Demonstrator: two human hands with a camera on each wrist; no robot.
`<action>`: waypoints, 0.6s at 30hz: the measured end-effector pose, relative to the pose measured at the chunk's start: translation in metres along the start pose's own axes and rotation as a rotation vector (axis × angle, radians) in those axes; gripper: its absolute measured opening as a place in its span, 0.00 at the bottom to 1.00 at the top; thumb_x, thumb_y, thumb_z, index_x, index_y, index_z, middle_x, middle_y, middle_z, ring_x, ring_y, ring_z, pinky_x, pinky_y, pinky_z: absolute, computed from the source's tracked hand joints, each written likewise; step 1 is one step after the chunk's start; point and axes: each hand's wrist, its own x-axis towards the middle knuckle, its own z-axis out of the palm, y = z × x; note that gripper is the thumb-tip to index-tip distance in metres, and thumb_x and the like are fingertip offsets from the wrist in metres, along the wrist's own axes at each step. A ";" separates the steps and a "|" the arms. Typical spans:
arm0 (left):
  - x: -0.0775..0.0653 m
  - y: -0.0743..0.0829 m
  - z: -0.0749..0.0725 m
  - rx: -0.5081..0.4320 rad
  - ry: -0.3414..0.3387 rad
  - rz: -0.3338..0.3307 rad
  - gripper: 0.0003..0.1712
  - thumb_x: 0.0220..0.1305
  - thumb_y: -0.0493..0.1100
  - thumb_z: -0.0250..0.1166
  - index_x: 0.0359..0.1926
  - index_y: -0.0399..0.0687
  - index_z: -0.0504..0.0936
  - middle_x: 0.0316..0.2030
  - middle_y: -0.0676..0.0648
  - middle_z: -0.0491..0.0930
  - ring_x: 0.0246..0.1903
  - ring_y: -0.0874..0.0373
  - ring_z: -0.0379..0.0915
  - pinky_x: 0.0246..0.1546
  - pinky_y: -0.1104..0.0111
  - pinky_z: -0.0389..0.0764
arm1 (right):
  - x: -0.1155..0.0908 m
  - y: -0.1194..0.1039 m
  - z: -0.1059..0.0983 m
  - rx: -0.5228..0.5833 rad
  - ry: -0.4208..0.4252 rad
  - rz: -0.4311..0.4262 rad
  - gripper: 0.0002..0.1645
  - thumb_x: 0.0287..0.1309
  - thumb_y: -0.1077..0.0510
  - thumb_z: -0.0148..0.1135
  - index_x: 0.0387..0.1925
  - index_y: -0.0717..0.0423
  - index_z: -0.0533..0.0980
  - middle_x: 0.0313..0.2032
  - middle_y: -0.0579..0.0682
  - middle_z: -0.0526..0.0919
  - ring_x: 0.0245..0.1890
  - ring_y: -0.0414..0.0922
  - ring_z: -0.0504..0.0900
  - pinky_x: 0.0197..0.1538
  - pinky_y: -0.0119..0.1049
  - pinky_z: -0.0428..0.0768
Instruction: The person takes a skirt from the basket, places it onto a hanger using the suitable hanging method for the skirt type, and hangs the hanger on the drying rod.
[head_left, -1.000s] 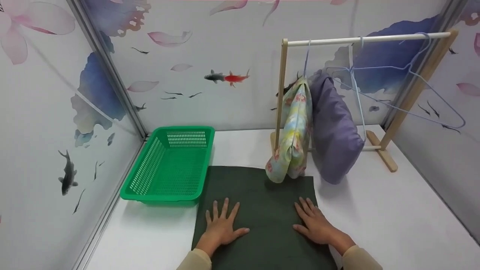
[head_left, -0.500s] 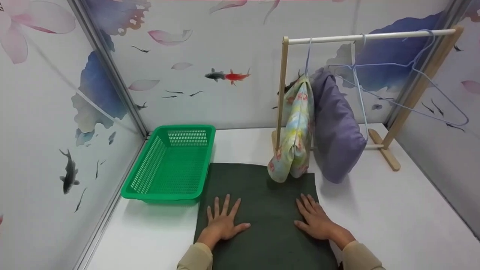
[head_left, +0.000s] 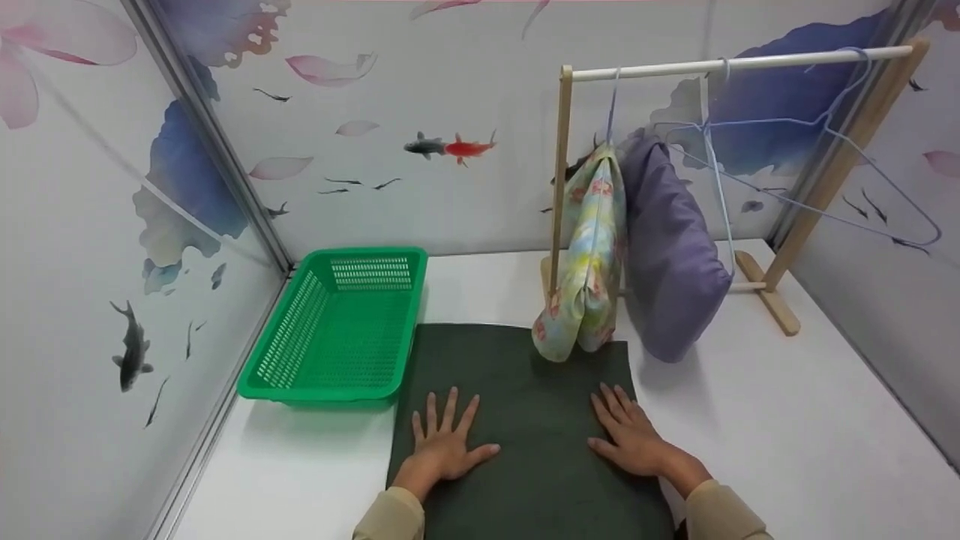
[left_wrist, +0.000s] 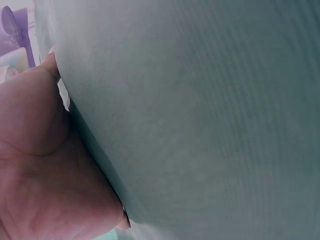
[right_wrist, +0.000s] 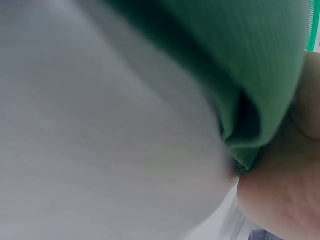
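Note:
A dark green cloth lies spread flat on the white table. My left hand rests on its left part, fingers spread and straight. On its right edge rests my right hand, fingers straight and thumb pointing inward. The left wrist view shows the left palm against the cloth. In the right wrist view the cloth's edge makes a small fold beside the right palm. Neither hand grips anything.
A green plastic basket stands left of the cloth. At the back right, a wooden rack carries a floral cloth bag, a purple cushion-like item and a bare blue hanger. The bag's lower end overhangs the cloth's far edge.
The head view has shifted slightly. Both hands stay flat on the cloth in nearly the same places.

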 end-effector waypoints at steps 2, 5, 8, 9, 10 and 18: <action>-0.001 0.000 0.000 -0.002 0.002 -0.001 0.51 0.53 0.78 0.42 0.72 0.62 0.42 0.70 0.43 0.31 0.65 0.36 0.20 0.56 0.37 0.30 | 0.000 -0.002 -0.001 0.002 0.003 -0.007 0.44 0.63 0.42 0.49 0.68 0.65 0.48 0.68 0.66 0.41 0.66 0.63 0.36 0.60 0.62 0.40; 0.000 0.000 0.003 -0.014 0.007 -0.002 0.51 0.53 0.78 0.43 0.72 0.61 0.42 0.70 0.42 0.32 0.65 0.36 0.20 0.56 0.38 0.30 | -0.002 -0.005 -0.004 0.009 0.026 -0.033 0.43 0.63 0.45 0.51 0.67 0.69 0.50 0.67 0.69 0.43 0.65 0.66 0.38 0.58 0.64 0.41; 0.004 -0.002 0.008 -0.020 -0.005 -0.018 0.52 0.52 0.79 0.42 0.72 0.64 0.40 0.70 0.44 0.30 0.65 0.37 0.18 0.56 0.39 0.27 | -0.003 -0.005 -0.004 -0.006 0.026 -0.034 0.42 0.64 0.45 0.51 0.67 0.68 0.49 0.67 0.69 0.43 0.65 0.66 0.38 0.59 0.62 0.41; 0.006 -0.003 0.011 -0.023 -0.003 -0.020 0.52 0.52 0.79 0.42 0.72 0.64 0.40 0.70 0.44 0.30 0.65 0.38 0.17 0.56 0.39 0.26 | -0.003 -0.003 -0.003 -0.004 0.024 -0.030 0.43 0.64 0.45 0.50 0.67 0.68 0.49 0.67 0.68 0.42 0.66 0.65 0.37 0.60 0.61 0.40; 0.007 -0.004 0.013 -0.025 -0.002 -0.022 0.52 0.51 0.80 0.41 0.71 0.65 0.39 0.70 0.44 0.29 0.65 0.38 0.17 0.56 0.39 0.26 | -0.003 -0.001 -0.002 -0.006 0.020 -0.025 0.43 0.64 0.45 0.50 0.68 0.67 0.48 0.68 0.67 0.41 0.66 0.65 0.37 0.60 0.60 0.40; -0.002 0.001 0.002 -0.033 0.031 0.001 0.50 0.54 0.77 0.44 0.71 0.59 0.46 0.70 0.42 0.33 0.65 0.35 0.21 0.56 0.37 0.31 | 0.000 0.006 0.004 -0.006 0.010 0.014 0.44 0.63 0.40 0.48 0.69 0.62 0.48 0.69 0.61 0.40 0.67 0.60 0.35 0.61 0.57 0.38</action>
